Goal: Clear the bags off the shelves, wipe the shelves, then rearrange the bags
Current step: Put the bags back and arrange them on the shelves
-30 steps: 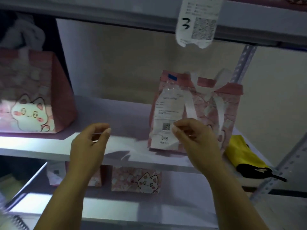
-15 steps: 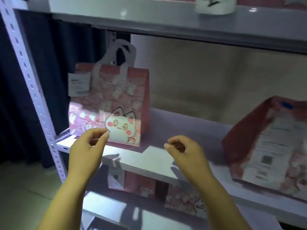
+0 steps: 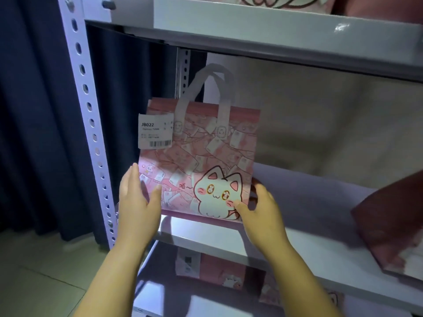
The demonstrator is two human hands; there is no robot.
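- Left hand [image 3: 137, 200]: fingers [image 3: 134, 177] straight, laid flat up the bag's left edge; thumb on the front face. Not curled round it.
- Right hand [image 3: 263, 209]: fingers [image 3: 259, 187] curled round the bag's lower right edge, thumb pressed on the front by the cat print. Gripping the bag.
- Bag [image 3: 199, 156]: pink with a white cat, upright between both hands, front facing the camera. It is at the left end of the middle shelf [image 3: 206, 234], bottom edge at the shelf's front lip. Cannot tell if it rests there or is just lifted.
- Handles [image 3: 206, 88]: pale loops standing up from the bag top.
- Label [image 3: 155, 131]: white tag with barcode on the bag's upper left corner.
- Post [image 3: 87, 110]: perforated upright just left of the bag, beside the left hand.
- Second bag [image 3: 389, 229]: dark pink, tilted, blurred, on the same shelf at the right, well apart from the first.
- Top shelf [image 3: 251, 26]: above the bag; something pink sits on it, cut off by the frame.
- Lower bags [image 3: 217, 268]: pink cat bags on the shelf below.
- Curtain [image 3: 34, 110]: dark blue, left of the post.
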